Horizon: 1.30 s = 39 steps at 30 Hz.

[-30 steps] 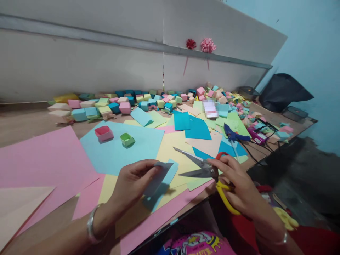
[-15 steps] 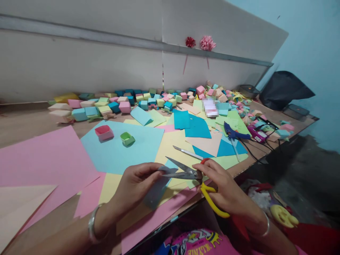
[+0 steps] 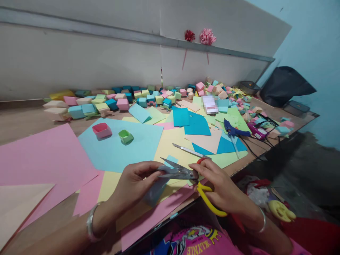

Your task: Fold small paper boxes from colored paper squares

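Note:
My left hand (image 3: 138,182) pinches a small blue paper piece (image 3: 165,169) between thumb and fingertips, above the spread of coloured sheets. In my right hand (image 3: 221,186) is a pair of scissors (image 3: 187,174) with a yellow and a red handle loop. Its blades stand apart and point left, reaching the paper by my left fingertips. Blades and fingers hide part of that paper. A small light-blue scrap (image 3: 171,160) shows just behind the blades. Behind the scissors a slim silver-coloured cutter knife (image 3: 187,150) lies on the sheets.
On a large light-blue sheet (image 3: 132,152) stand a pink open paper box (image 3: 102,131) and a smaller green one (image 3: 125,136). Several paper cubes (image 3: 123,104) line the back board. A blue glue gun (image 3: 235,130), a phone (image 3: 210,104) and cables lie to the right.
The scissors and my right hand have shifted slightly left, so the blades reach further over the paper at my left fingertips. The light-blue scrap shows more clearly behind the blades.

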### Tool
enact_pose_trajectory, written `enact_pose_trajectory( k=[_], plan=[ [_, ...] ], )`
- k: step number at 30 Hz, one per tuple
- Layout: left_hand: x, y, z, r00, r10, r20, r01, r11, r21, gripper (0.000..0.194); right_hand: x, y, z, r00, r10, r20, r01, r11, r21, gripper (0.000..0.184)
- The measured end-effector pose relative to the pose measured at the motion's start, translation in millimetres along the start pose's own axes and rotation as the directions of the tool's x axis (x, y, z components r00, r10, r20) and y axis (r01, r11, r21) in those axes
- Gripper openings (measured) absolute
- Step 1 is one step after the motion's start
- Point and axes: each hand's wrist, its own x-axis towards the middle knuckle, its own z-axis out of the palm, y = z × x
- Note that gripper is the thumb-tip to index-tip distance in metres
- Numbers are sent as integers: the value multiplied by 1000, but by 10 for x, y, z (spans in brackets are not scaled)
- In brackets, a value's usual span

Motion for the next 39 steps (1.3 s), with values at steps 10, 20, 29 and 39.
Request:
enact_pose_trajectory(
  k=[10, 20, 29, 39],
  plan=[
    [-40, 88, 32, 956, -279, 89, 288, 951, -111, 25, 105, -195, 163, 940, 313, -138, -145, 728, 670, 52],
    [-118, 99, 106, 965, -208, 162, 222, 972, -73, 23, 412, -455, 347, 916, 259, -306, 16, 739, 674, 43],
    [-116, 91, 106, 965, -156, 213, 177, 981, -82, 24, 412, -443, 383, 915, 262, -308, -2, 765, 644, 39],
    [-104, 57, 112, 968, -200, 149, 203, 979, -3, 29, 395, -443, 417, 932, 249, -264, -12, 749, 662, 39]
  ],
)
